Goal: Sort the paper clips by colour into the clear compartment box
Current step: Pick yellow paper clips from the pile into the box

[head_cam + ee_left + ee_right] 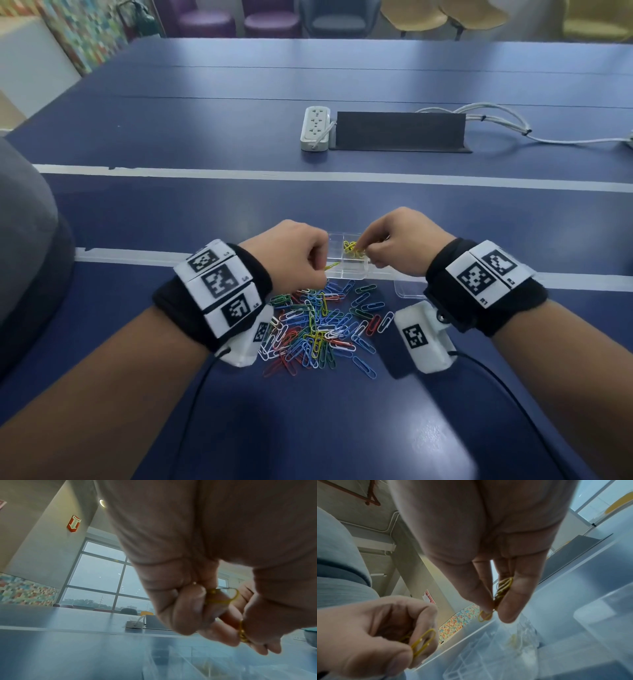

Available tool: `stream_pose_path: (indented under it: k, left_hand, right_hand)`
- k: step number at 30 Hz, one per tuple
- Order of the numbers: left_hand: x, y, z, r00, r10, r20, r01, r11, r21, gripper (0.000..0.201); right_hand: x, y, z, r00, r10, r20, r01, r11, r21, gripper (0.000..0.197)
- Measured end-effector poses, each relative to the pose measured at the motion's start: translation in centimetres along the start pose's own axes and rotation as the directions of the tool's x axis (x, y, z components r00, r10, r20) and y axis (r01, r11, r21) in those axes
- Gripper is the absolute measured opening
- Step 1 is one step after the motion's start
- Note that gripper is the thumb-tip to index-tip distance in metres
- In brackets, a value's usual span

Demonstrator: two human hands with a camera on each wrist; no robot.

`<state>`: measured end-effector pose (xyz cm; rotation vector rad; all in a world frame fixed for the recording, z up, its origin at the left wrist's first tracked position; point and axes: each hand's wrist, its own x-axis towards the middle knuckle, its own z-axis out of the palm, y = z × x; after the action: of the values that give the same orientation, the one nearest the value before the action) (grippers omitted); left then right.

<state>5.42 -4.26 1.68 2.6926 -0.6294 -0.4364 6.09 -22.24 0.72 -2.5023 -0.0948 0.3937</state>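
Left hand (291, 253) pinches 1 yellow paper clip (331, 266) beside my clear compartment box (346, 272); right hand (400, 245) pinches several yellow clips (502, 586) above it.

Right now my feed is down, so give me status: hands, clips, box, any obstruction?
Left hand pinches a yellow clip. Right hand holds yellow clips over the clear box. Mixed pile unsorted. Nothing blocking.

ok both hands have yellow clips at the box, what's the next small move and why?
Probably: the right hand lets its yellow clips drop into the clear box compartment that already holds yellow ones. It hovers right above that compartment with the clips pinched. The left hand pinches one yellow clip at the box's near edge and can follow.
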Motion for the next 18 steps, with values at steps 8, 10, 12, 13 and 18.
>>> stream_pose_path:
  k: [8, 10, 12, 13, 18]
  left_hand:
    - [5.5, 2.1, -0.7, 0.999, -0.030, 0.022, 0.025, 0.985, 0.170, 0.004]
    - [6.5, 2.4, -0.8, 0.998, -0.042, 0.042, 0.032, 0.976, 0.215, 0.014]
    - [7.1, 2.6, -0.9, 0.998, -0.056, 0.038, 0.046, 0.975, 0.219, 0.019]
    - [7.3, 2.7, -1.1, 0.998, -0.058, 0.036, 0.049, 0.976, 0.210, 0.019]
    - [7.7, 2.6, -1.6, 0.995, -0.068, 0.073, 0.060, 0.993, 0.102, 0.021]
  right_hand:
    - [2.7, -0.4, -0.4, 0.996, 0.039, -0.078, -0.046, 0.995, -0.090, 0.032]
    - [3.0, -0.6, -0.3, 0.997, 0.037, -0.065, -0.044, 0.992, -0.121, 0.038]
    - [3.0, -0.8, -0.3, 0.998, 0.030, -0.047, -0.036, 0.990, -0.139, 0.045]
    - [3.0, -0.8, -0.4, 0.999, 0.028, -0.038, -0.033, 0.990, -0.138, 0.049]
    - [2.9, -0.5, -1.2, 0.999, 0.027, -0.034, -0.029, 0.998, -0.053, 0.056]
